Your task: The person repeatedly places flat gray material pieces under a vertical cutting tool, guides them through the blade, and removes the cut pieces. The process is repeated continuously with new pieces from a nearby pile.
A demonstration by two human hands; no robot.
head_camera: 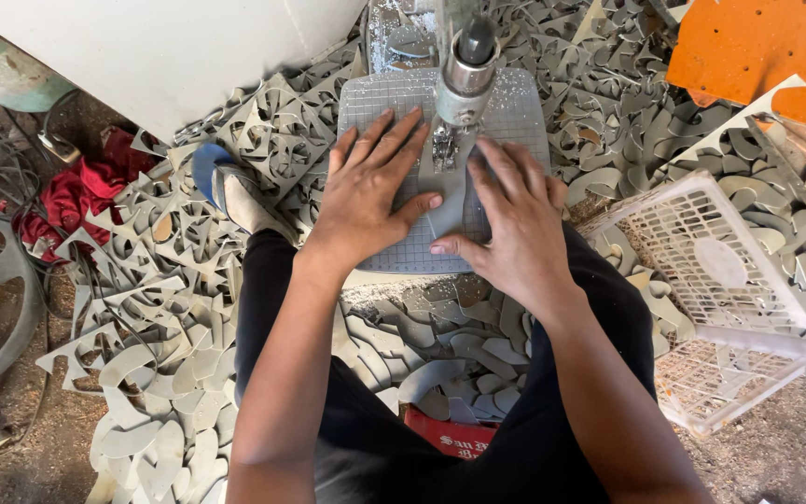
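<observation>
Black-clad legs [478, 439] of the seated person fill the bottom of the head view, with both bare forearms stretched forward over them. Beyond the knees, a small gridded grey counter [394, 247] is seen, and a metal machine head [464, 70] stands upright over its middle.

A thin grey sole-shaped piece [448, 191] lies flat on the gridded counter, directly under the machine's tip. It is pressed down from both sides, seemingly so that it is kept flat and steady beneath the tool. The left hand [370, 187] is laid open on the counter with fingers spread, its thumb touching the left edge of the piece. The right hand [510, 219] is also laid flat and open, fingers extended beside the right edge, thumb resting near the piece's lower end. Nothing is clasped by either hand; the piece is only held down between them.

Heaps of grey cut-out scraps [188, 280] are spread across the floor all around. A white plastic basket [729, 308] is seen lying to the right, an orange board [748, 47] at the upper right, and red cloth [81, 191] at the left.
</observation>
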